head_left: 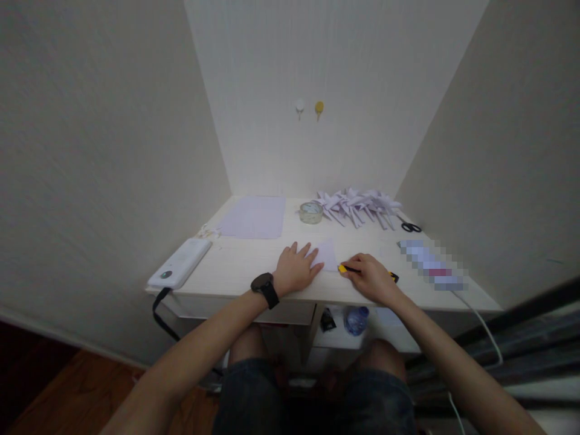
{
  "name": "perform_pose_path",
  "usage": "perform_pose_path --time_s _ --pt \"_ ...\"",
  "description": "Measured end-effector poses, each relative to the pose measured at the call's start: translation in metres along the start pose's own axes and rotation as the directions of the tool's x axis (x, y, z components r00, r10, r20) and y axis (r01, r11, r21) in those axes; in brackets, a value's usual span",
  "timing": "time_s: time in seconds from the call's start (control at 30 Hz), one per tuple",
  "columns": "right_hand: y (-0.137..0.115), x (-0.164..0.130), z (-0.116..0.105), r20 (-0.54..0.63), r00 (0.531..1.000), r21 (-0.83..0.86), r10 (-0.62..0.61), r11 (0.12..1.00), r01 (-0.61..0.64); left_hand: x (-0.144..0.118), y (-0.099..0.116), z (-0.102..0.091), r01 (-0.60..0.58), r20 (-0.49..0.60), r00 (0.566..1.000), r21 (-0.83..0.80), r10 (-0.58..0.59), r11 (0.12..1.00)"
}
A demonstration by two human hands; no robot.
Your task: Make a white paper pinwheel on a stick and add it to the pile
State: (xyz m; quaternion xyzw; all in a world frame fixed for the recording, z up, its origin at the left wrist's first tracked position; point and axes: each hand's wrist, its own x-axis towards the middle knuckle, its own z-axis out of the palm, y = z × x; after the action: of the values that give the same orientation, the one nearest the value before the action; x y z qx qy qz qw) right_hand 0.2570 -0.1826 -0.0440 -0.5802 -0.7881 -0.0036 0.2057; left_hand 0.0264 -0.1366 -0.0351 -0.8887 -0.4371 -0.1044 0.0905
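My left hand point(296, 266), with a black watch on its wrist, lies flat on a small pale lilac piece of paper point(327, 254) near the table's front edge and presses it down. My right hand point(369, 275) grips a yellow and black utility knife point(345, 269), with its yellow tip at the right edge of that paper. A pile of folded lilac paper shapes point(357, 205) lies at the back of the table. A stack of flat lilac sheets point(254, 217) sits at the back left.
A roll of clear tape point(310, 212) stands between the sheets and the folded pile. Black scissors point(410, 227) lie at the back right. A white power bank point(180, 263) with a black cable sits at the left edge. Walls close in the white table point(235, 266) on three sides.
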Motion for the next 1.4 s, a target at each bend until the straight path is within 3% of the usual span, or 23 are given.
perform_pose_path --time_s 0.13,0.3,0.73,1.2,1.4 --pt "0.003 0.0 0.002 -0.007 1.0 0.026 -0.011 1.0 0.011 0.004 0.001 0.0 -0.053 -0.007 0.999 -0.04 0.053 0.998" --pt "0.007 0.002 0.007 -0.022 0.999 0.062 -0.04 0.997 0.041 0.012 0.003 0.006 -0.166 0.105 0.977 -0.167 0.185 0.972" --pt "0.004 0.001 0.009 -0.071 0.996 0.071 -0.054 0.996 0.059 0.016 0.013 0.009 -0.095 0.132 0.983 -0.206 0.124 0.974" --pt "0.006 0.001 0.01 -0.107 0.988 0.099 -0.115 0.987 0.125 0.014 0.014 0.011 -0.1 0.128 0.984 -0.188 0.125 0.977" --pt "0.005 0.0 0.011 -0.123 0.986 0.095 -0.11 0.988 0.122 0.013 -0.015 0.001 -0.126 0.048 0.989 -0.179 0.136 0.976"
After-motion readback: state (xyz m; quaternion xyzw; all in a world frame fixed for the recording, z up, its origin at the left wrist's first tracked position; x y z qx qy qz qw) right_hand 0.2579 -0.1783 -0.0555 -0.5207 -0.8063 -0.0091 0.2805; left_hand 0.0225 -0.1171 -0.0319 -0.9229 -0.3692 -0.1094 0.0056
